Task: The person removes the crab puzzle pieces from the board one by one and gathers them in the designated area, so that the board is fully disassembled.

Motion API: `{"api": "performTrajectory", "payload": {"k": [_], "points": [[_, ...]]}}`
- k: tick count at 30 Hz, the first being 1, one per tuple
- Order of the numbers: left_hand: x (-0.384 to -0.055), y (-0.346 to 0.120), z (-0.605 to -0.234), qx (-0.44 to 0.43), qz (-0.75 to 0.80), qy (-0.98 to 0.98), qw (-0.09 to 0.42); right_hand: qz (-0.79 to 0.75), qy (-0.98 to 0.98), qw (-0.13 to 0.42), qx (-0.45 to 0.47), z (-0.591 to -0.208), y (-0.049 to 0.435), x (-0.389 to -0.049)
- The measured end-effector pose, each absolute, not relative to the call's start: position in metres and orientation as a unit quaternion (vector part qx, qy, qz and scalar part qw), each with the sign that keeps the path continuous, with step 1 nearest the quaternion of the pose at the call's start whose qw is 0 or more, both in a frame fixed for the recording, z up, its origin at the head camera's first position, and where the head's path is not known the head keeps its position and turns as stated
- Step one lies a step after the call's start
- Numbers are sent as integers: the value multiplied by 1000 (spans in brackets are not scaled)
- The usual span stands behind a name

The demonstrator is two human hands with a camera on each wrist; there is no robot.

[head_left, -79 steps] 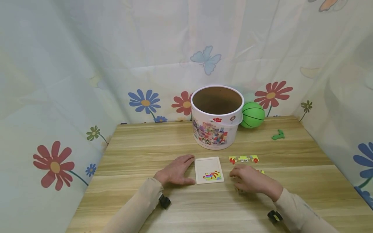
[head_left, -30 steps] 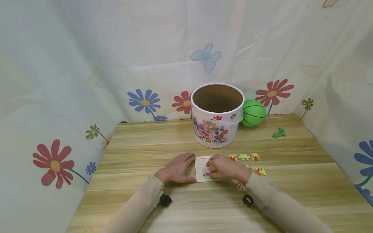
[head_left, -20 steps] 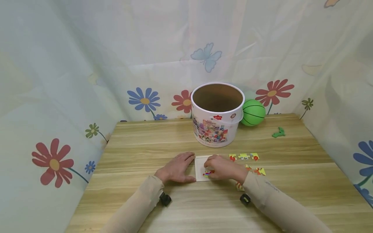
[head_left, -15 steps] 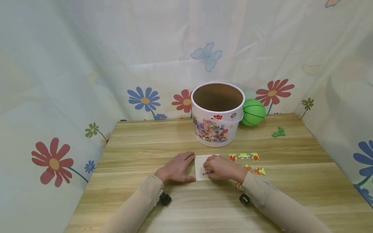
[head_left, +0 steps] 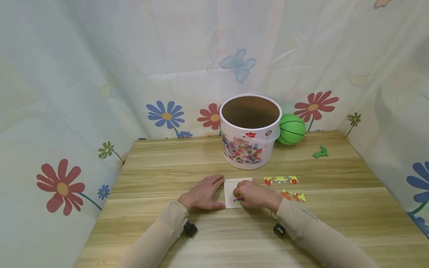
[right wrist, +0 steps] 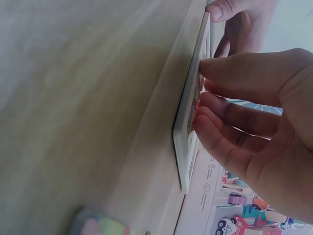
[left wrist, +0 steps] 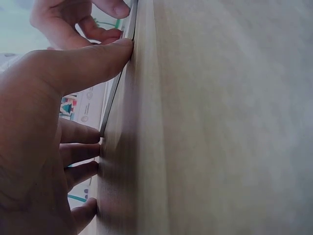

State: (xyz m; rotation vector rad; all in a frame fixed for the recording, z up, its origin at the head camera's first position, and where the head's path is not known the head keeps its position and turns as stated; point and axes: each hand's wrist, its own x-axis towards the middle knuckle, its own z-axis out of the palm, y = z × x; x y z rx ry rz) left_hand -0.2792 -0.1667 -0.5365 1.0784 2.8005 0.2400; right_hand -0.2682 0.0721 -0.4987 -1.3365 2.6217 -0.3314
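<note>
A pale puzzle tray [head_left: 229,190] lies on the table before me, with coloured puzzle pieces [head_left: 238,200] at its lower part, mostly covered by my right hand. My left hand [head_left: 202,194] lies along the tray's left side, fingers spread; in the left wrist view its thumb and a finger touch the tray's edge. My right hand [head_left: 257,196] is over the tray with bent fingers. In the right wrist view, its thumb and fingertips are around a reddish puzzle piece [right wrist: 192,121] at the tray's surface; the piece's outline is hidden.
Right of the tray lie loose puzzle pieces: a back row [head_left: 280,180], a middle group [head_left: 296,197] and a piece [head_left: 274,215] partly behind the right sleeve. Farther back stand a white printed bucket [head_left: 246,150], a green ball [head_left: 291,129] and a small green object [head_left: 320,152].
My right hand has come left from the loose pieces onto the tray. Lately it has shifted only slightly there, its fingertips lower. My left hand keeps its place at the tray's edge.
</note>
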Motion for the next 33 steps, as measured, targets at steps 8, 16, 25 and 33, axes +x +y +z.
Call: {"api": "performTrajectory", "payload": {"k": [8, 16, 25, 33], "points": [[-279, -167, -538, 355, 83, 929, 67, -99, 892, 108, -428, -497, 68, -266], [-279, -166, -540, 353, 93, 929, 60, -97, 902, 118, -404, -497, 66, -267], [-278, -166, -539, 351, 112, 928, 55, -103, 907, 127, -387, -493, 67, -266], [-278, -166, -540, 346, 114, 930, 54, -102, 910, 124, -384, -495, 67, -264]]}}
